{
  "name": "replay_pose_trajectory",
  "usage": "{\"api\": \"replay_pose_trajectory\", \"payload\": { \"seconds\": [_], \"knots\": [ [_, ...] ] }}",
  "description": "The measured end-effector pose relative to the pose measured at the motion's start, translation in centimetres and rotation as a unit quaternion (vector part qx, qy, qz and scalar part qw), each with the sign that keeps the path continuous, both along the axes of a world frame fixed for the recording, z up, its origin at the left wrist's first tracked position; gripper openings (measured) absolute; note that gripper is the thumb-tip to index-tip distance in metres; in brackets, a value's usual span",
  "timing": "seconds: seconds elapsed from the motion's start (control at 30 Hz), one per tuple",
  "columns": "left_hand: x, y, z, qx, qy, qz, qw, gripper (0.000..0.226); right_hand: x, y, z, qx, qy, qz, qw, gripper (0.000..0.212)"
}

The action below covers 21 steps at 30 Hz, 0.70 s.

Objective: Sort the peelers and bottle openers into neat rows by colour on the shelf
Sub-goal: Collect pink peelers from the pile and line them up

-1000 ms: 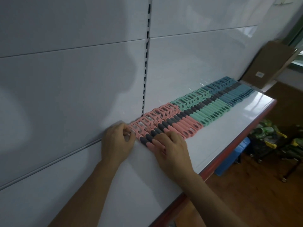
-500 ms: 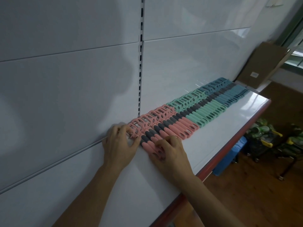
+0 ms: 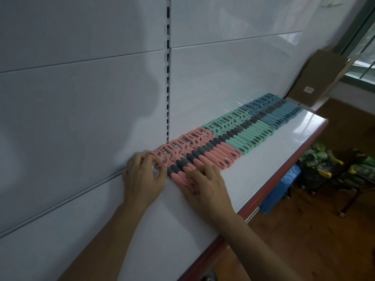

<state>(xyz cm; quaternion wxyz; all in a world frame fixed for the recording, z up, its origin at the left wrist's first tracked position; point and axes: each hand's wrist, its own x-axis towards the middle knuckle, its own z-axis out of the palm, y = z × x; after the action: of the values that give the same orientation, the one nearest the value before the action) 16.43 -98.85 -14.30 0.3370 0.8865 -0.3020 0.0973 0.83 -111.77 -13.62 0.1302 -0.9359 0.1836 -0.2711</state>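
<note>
Logged near end of pink row (image 3: 215,154), lying along shelf (image 3: 263,159) toward 1 o'clock: heads pinched by left hand (image 3: 142,177), handles pressed under curled right hand (image 3: 209,187); risks buckling neighbours if squeezed unevenly.

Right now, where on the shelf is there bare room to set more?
Free: the strip between the handle ends and the red edge, and the shelf left of the pink row. Crowded: along the back panel, pink through blue row.
</note>
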Motion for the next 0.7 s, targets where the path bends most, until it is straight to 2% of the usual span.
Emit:
{"api": "replay_pose_trajectory", "payload": {
  "seconds": [0.1, 0.17, 0.27, 0.37, 0.5, 0.57, 0.7],
  "knots": [
    [-0.1, 0.3, 0.1, -0.004, 0.002, 0.0, 1.0, 0.012, 0.0, 0.1, 0.5, 0.045, -0.032, -0.008, 0.998, 0.05],
    [0.0, 0.4, 0.2, -0.013, 0.003, 0.004, 1.0, 0.011, 0.0, -0.2, 0.5, 0.057, -0.023, -0.02, 0.998, 0.044],
    [-0.3, 0.6, 0.3, 0.001, -0.012, 0.001, 1.0, 0.013, 0.0, -0.5, 0.2, 0.047, -0.008, -0.025, 0.999, 0.032],
    [-0.5, 0.6, 0.5, 0.016, -0.021, 0.003, 1.0, 0.014, -0.2, -0.4, 0.2, 0.039, 0.006, -0.019, 0.999, 0.036],
    [-1.7, 1.2, 1.5, 0.022, 0.02, 0.01, 1.0, 0.021, -0.8, -0.6, 0.9, 0.019, 0.053, -0.014, 0.998, 0.039],
    [-2.8, 2.1, 2.0, 0.05, 0.032, 0.0, 0.998, 0.021, -1.2, -0.6, 1.8, 0.006, 0.09, -0.008, 0.996, 0.04],
    [-5.0, 6.1, 3.5, 0.153, 0.018, -0.019, 0.988, 0.035, -2.0, 0.2, 4.5, 0.001, 0.092, 0.02, 0.996, 0.048]
  ]
}}
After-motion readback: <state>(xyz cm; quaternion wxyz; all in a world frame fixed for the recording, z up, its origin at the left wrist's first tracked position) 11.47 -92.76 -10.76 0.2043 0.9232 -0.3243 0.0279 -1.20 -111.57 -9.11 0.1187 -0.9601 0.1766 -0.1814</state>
